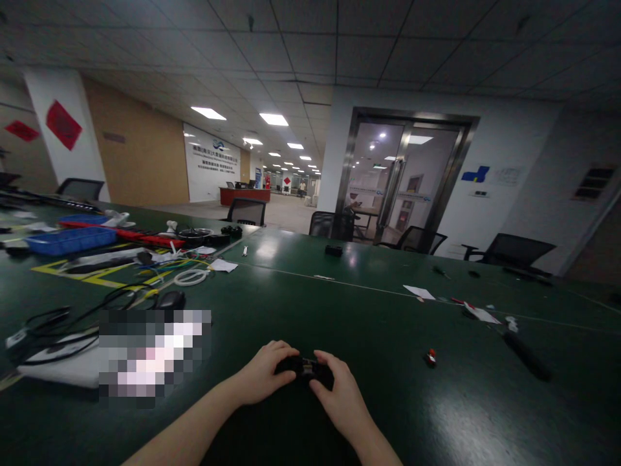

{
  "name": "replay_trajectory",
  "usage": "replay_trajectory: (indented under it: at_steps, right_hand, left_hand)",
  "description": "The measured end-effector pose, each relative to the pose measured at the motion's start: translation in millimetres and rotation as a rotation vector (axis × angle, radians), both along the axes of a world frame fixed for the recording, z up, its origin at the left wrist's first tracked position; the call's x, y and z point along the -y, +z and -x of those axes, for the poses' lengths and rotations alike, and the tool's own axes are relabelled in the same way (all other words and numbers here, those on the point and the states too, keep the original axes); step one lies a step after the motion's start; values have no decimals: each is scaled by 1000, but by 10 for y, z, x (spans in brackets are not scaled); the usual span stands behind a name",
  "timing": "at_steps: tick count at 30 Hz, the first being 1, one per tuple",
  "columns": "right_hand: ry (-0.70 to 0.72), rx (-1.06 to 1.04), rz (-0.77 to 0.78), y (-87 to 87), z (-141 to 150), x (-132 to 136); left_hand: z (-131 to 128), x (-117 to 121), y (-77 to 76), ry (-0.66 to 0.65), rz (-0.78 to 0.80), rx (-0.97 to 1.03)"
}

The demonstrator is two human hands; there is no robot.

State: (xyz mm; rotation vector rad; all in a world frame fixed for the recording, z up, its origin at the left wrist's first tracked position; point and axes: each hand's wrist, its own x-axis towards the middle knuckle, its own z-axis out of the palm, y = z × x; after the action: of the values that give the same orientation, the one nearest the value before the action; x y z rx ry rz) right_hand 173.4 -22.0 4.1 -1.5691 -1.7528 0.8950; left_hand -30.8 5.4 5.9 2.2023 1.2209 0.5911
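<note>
Low in the middle of the head view, a small black object [307, 369] with a lighter, shiny middle part lies between my hands; its exact kind I cannot make out. My left hand [264, 374] grips its left end, thumb in front and fingers behind. At the right end, my right hand [338, 388] closes on it in the same way. The object is at or just above the dark green table [272, 310]; whether it touches the surface I cannot tell.
To the left lie a black computer mouse [171, 300], coiled white cable [191, 277], a blue tray [72, 241] and a blurred-out bright patch. A small red-and-white item [431, 357] and a black-handled tool [526, 356] lie right. Another black item [333, 250] sits farther back.
</note>
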Motion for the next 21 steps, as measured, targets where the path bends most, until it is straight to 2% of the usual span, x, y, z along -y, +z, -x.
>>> replay_trajectory:
  at_steps: [6, 21]
  right_hand:
    - [7, 17, -7, -61, -7, -39]
    - [-15, -20, 48, 18, 16, 1]
  left_hand:
    - [15, -2, -20, -3, -5, 23]
    - [-2, 23, 49, 2, 31, -15]
